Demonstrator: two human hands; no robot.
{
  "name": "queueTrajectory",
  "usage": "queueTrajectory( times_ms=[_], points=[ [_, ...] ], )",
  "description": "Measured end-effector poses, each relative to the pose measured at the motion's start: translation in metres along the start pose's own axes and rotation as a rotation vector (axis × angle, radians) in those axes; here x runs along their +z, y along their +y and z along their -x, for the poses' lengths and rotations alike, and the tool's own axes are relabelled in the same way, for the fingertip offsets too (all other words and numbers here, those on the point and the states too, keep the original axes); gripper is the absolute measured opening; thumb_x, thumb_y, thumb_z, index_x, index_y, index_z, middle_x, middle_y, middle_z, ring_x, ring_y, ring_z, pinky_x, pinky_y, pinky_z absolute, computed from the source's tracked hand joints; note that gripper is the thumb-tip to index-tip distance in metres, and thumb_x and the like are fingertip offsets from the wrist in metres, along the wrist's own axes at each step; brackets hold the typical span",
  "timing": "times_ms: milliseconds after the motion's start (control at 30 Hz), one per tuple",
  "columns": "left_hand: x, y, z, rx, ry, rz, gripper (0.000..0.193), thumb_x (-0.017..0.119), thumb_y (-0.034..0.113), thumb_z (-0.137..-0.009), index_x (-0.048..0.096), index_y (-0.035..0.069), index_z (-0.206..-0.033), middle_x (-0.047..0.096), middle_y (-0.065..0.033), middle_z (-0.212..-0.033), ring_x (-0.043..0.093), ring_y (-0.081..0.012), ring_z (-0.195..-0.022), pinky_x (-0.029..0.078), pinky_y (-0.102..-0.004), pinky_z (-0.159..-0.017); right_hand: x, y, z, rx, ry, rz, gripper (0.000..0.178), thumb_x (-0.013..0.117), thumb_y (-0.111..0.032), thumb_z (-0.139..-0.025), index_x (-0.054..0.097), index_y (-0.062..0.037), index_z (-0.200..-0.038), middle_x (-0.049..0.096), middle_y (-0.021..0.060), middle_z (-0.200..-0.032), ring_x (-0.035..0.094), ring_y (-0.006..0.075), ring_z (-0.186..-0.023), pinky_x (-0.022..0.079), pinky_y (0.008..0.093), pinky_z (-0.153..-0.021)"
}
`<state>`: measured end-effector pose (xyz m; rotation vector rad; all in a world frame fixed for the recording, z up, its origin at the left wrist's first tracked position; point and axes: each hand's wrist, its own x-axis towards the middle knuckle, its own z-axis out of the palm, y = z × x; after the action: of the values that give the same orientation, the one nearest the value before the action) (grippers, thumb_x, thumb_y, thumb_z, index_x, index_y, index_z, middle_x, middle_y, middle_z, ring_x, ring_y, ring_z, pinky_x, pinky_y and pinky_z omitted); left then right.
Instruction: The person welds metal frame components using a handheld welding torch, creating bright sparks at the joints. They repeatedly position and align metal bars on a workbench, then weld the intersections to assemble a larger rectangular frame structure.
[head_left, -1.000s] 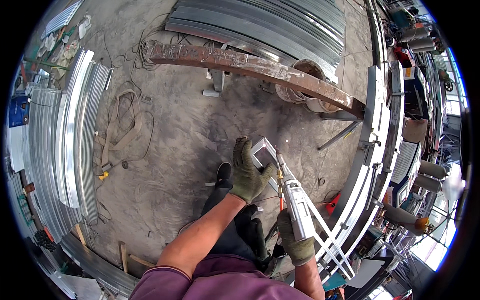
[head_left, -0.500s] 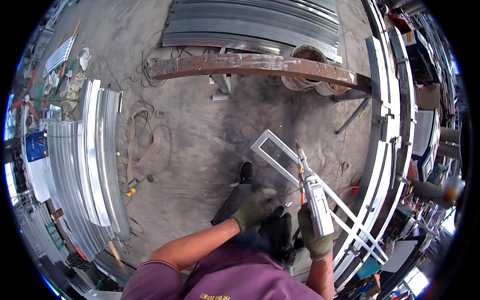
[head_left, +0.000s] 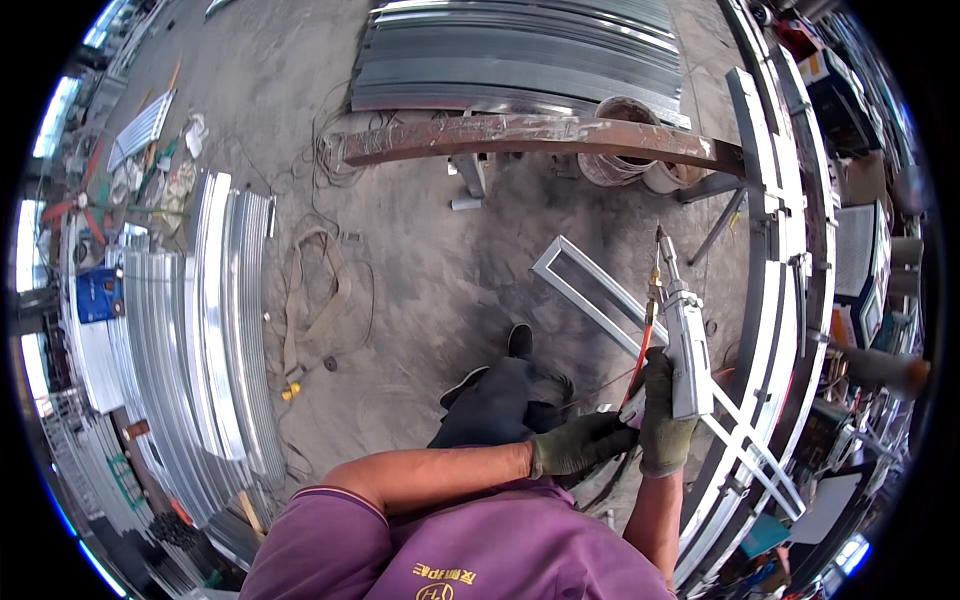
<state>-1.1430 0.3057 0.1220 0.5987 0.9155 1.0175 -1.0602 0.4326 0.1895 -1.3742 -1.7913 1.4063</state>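
Silver handheld tool is held right of centre, its nozzle pointing toward twelve o'clock. Between six and seven o'clock from it, the gloved right hand is wrapped around its grip. Between seven and eight, the gloved left hand has its fingers bunched against the right one; whether they pinch anything, I cannot tell. An orange hose runs down the tool's left side. Behind the tool, a long metal frame slants from ten to five o'clock, partly blocked from sight by it. Silver rails stand at three. Toward eleven, a brown beam partly hides a bucket, with dark metal sheets beyond. At nine lie a strap and stacked metal profiles.
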Motion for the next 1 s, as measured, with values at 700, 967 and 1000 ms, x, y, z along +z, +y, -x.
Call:
queueTrajectory(
  times_ms=[700, 967, 1000],
  points=[
    [-0.027, -0.019, 0.136, -0.194, -0.074, -0.258, 0.053, 0.058, 0.052, -0.113, 0.069, 0.001, -0.120, 0.067, -0.0036, -0.091, 0.062, -0.0138, -0.083, 0.052, -0.0332, -0.079, 0.076, 0.048, 0.151, 0.200, 0.473, -0.244, 0.031, 0.071, -0.022, -0.109, 0.067, -0.0005, -0.131, 0.070, 0.0047, -0.115, 0.064, 0.0138, -0.101, 0.055, 0.0313, -0.086],
    [-0.123, 0.020, 0.153, -0.275, -0.149, -0.368, 0.053, 0.058, 0.052, -0.113, 0.071, 0.001, -0.125, 0.072, -0.0068, -0.094, 0.069, -0.0162, -0.085, 0.055, -0.0351, -0.079, 0.164, 0.012, 0.121, 0.240, 0.550, -0.281, 0.029, 0.074, -0.014, -0.107, 0.068, -0.0007, -0.132, 0.070, 0.0013, -0.114, 0.064, 0.0107, -0.098, 0.055, 0.0303, -0.084],
    [-0.137, 0.031, 0.154, -0.276, -0.157, -0.353, 0.052, 0.058, 0.051, -0.113, 0.071, 0.002, -0.125, 0.073, -0.0073, -0.095, 0.069, -0.0166, -0.085, 0.056, -0.0354, -0.079, 0.176, 0.006, 0.116, 0.267, 0.559, -0.270, 0.029, 0.074, -0.014, -0.107, 0.068, -0.0006, -0.132, 0.070, 0.0013, -0.114, 0.064, 0.0108, -0.098, 0.055, 0.0302, -0.083]
  ],
)
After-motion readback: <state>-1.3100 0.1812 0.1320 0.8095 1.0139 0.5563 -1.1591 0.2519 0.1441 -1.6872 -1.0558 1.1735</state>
